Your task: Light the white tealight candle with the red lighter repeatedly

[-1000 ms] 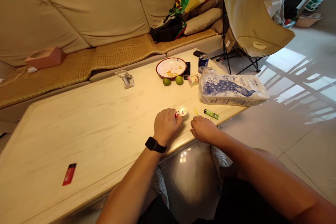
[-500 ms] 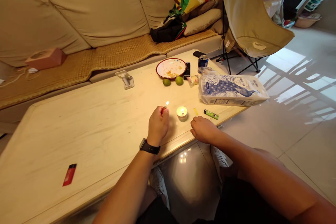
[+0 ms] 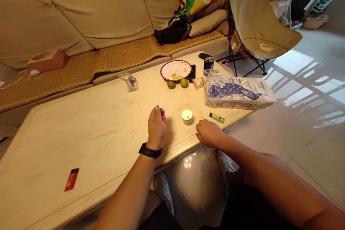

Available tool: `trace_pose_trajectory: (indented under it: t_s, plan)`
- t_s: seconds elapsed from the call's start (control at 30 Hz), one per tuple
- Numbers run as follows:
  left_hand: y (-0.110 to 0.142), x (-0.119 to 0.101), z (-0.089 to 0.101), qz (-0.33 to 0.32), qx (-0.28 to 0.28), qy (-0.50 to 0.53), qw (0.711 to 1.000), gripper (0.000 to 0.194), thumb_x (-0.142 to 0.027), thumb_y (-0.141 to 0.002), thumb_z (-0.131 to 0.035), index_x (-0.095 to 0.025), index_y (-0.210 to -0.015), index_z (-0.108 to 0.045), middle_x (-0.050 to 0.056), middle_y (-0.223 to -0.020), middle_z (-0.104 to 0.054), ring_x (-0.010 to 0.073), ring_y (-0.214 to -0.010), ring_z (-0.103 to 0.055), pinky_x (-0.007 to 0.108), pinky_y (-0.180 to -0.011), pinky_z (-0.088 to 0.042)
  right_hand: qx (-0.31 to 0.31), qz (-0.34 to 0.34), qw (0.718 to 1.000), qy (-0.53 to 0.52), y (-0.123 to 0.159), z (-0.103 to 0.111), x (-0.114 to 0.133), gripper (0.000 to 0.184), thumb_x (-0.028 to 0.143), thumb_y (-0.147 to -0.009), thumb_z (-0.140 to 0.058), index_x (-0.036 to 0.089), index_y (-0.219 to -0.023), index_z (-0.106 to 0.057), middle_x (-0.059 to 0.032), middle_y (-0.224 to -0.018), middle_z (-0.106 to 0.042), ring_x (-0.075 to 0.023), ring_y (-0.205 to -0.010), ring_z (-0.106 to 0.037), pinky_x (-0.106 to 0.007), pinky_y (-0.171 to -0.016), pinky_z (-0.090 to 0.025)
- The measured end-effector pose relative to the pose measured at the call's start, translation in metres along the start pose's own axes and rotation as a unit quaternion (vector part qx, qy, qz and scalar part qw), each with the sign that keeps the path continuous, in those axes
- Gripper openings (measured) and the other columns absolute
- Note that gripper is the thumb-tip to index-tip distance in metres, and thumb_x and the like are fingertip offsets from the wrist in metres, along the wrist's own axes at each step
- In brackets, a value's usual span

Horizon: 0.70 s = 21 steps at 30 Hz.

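Observation:
My left hand (image 3: 157, 125), with a black watch on its wrist, is closed over the table. It is wrapped round the lighter, now almost wholly hidden; no flame shows at it. To its right a lit tealight candle (image 3: 187, 116) stands on the table. My right hand (image 3: 208, 133) rests at the table's front edge, fingers curled; what they may hold is hidden. Just beyond those fingers is a small yellow strip (image 3: 201, 114), and I cannot tell whether they touch it. A green lighter (image 3: 217, 118) lies right of the strip. Another lighter, red (image 3: 71, 179), lies at the lower left.
On the table (image 3: 102, 129) are a red-rimmed plate (image 3: 172, 70) with food scraps, two green fruits (image 3: 184, 83), a blue can (image 3: 208, 64), a large tissue pack (image 3: 239, 92) and a white stand (image 3: 129, 82). Behind are a sofa (image 3: 99, 7) and a folding chair (image 3: 256, 18).
My left hand has moved left, away from the candle, and turned. The flame and red top of its lighter no longer show. My right hand has stayed in place.

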State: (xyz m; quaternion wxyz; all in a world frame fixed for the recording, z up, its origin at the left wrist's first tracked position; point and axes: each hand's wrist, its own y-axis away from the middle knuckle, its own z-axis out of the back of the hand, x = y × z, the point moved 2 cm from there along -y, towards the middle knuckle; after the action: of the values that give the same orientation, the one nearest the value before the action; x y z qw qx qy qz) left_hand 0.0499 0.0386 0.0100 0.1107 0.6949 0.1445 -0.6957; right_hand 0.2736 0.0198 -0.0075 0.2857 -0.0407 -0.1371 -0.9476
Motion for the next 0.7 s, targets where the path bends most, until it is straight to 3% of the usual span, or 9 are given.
trace_pose_trajectory:
  t_s: [0.7]
  plan:
    - [0.0004,-0.0002,0.0025,0.004,-0.003,-0.008,1.000,0.043,-0.059,-0.102,-0.043,-0.023,-0.082,-0.053,-0.002,-0.066,-0.042,0.0122,-0.054,-0.040,0.027,-0.048,-0.034,-0.012,-0.001,1.000,-0.005,-0.0002,-0.0016,-0.0013,0.027,0.031,-0.098,-0.055,0.012,-0.109,-0.071,-0.0171,-0.111,-0.070,-0.0285,-0.110,-0.061,-0.035,-0.096,-0.046]
